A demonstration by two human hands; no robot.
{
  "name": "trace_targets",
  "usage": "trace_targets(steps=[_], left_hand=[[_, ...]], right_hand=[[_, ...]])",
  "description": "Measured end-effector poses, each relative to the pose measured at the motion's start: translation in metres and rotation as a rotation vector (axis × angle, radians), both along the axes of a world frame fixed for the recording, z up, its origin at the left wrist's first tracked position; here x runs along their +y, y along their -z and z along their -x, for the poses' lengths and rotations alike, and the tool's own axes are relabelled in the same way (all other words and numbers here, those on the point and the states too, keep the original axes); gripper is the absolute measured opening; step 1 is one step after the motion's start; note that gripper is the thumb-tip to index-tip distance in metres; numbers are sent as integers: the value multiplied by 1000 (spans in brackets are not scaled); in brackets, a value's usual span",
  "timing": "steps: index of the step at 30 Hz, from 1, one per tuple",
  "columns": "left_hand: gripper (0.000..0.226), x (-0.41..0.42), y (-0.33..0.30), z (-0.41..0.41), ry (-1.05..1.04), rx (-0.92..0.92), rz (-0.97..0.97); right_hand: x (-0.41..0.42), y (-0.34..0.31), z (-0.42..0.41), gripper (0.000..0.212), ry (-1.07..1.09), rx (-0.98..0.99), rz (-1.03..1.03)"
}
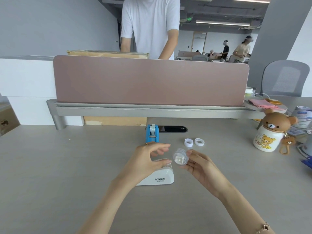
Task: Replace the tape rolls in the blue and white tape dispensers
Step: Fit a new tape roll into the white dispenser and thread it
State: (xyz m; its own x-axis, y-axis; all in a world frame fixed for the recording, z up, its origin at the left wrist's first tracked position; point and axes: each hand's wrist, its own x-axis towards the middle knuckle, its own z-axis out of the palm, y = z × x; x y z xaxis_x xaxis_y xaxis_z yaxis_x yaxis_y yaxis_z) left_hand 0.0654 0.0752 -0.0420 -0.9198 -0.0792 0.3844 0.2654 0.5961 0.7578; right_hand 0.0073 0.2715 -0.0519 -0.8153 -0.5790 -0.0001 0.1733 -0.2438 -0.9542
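Above the white dispenser (158,176), right hand (199,164) holding tape roll (180,157), left hand (150,157) loosely spread, bare desk (50,166) leftward

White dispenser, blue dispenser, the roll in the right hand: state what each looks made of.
White dispenser: glossy moulded plastic, smooth shell with printed lettering.
Blue dispenser: plastic too, apparently matte with an even colour.
Roll pinched by the right hand: translucent tape on a clear, probably plastic, hub; blur leaves this open.
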Motion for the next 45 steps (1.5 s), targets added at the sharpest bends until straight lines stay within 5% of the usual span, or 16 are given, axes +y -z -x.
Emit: trace_targets(steps=[24, 33, 45], left_hand=[[33, 9, 2, 0, 13, -3, 21], [47, 7, 10, 3, -35, 40, 237], [54, 5, 7, -2, -20, -2, 280]], right_hand=[[-6, -1, -6, 60, -23, 144, -136], [-4, -3, -5, 43, -15, 75, -165], [-8, 3, -4, 37, 96, 168, -335]])
